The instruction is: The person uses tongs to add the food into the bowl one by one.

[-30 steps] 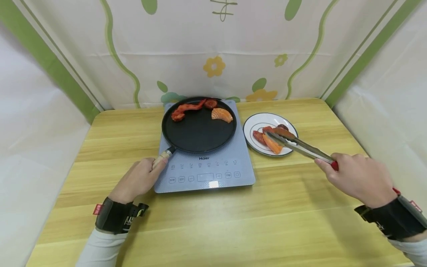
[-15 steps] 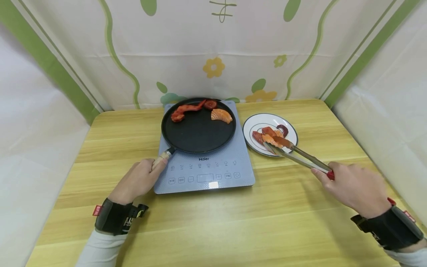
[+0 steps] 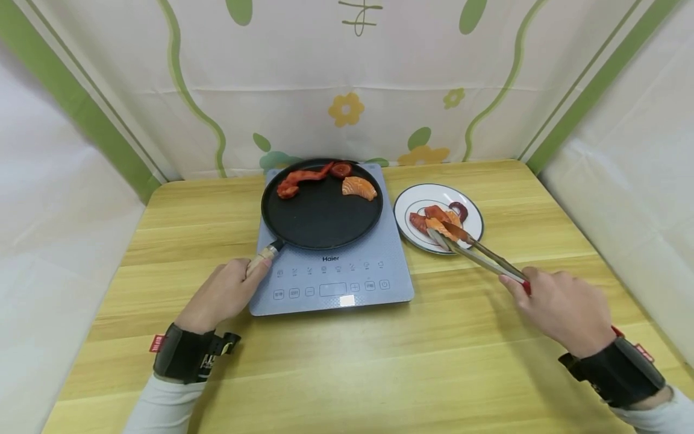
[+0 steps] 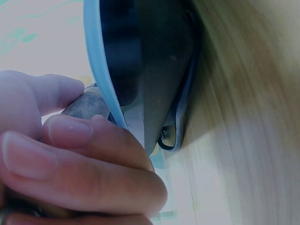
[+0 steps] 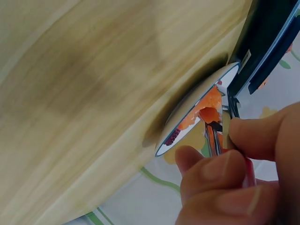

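Observation:
My left hand [image 3: 225, 293] grips the pale handle [image 3: 262, 258] of a round black frying pan [image 3: 320, 220]. In the pan lie a long red meat-like piece [image 3: 300, 176], a round red slice [image 3: 341, 170] and an orange salmon slice [image 3: 359, 188]. My right hand [image 3: 564, 308] holds metal tongs [image 3: 490, 259] with red on the grip. Their tips are around an orange salmon piece [image 3: 437, 226] on a white plate [image 3: 405, 205]. Reddish pieces [image 3: 435, 213] and a dark red curled tentacle-like piece [image 3: 459, 210] share the plate. In the right wrist view, fingers and thumb pinch the tongs.
The pan stands on a grey-blue Haier induction cooker [image 3: 390, 265], left of the plate. Both rest on a wooden table [image 3: 347, 367]. A white cloth backdrop [image 3: 293, 72] with green and yellow floral print rises behind, with white side walls [image 3: 640, 132].
The tongs have shifted down toward the plate's near side, from across the pile to the orange salmon piece. My right hand has moved left and slightly down. My left hand stays on the handle.

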{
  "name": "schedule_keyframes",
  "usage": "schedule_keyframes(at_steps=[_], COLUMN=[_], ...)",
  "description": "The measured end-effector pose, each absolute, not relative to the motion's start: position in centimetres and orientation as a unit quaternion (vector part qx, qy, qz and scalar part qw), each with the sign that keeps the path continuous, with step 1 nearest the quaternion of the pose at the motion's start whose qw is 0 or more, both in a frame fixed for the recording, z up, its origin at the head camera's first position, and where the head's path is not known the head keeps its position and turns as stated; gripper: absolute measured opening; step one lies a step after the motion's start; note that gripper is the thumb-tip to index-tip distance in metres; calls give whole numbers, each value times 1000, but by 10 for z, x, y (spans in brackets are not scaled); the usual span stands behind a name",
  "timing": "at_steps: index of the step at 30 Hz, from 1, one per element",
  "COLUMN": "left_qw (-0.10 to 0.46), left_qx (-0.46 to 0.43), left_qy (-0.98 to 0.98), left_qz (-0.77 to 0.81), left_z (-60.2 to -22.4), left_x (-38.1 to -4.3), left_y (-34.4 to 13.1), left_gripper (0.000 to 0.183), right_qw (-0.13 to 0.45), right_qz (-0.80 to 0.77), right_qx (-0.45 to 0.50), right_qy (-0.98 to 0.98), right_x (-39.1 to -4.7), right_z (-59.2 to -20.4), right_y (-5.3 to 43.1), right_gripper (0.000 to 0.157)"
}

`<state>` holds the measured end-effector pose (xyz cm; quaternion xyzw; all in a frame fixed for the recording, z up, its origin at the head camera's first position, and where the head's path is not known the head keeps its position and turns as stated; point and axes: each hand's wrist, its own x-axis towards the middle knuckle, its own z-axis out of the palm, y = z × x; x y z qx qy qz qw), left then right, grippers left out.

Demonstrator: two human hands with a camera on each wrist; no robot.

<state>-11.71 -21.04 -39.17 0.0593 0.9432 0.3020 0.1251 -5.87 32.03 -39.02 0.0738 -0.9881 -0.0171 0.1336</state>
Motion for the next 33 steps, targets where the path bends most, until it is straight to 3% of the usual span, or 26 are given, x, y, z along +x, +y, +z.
schedule_keyframes(at_steps=[19,33], left_qw=[126,123], left_qx=[61,66], left_qy=[944,943], left_qz=[299,301], left_z=[-393,-392], left_x=[-118,-117], left_y=[-211,-211], left_gripper=[62,61], right_qw=[175,161], right_qz=[-11,-9], right_qx=[100,92], right_qy=[-979,-983], right_x=[-58,-59], right_z=[-401,-399], right_y=[320,322], right_gripper=[46,44])
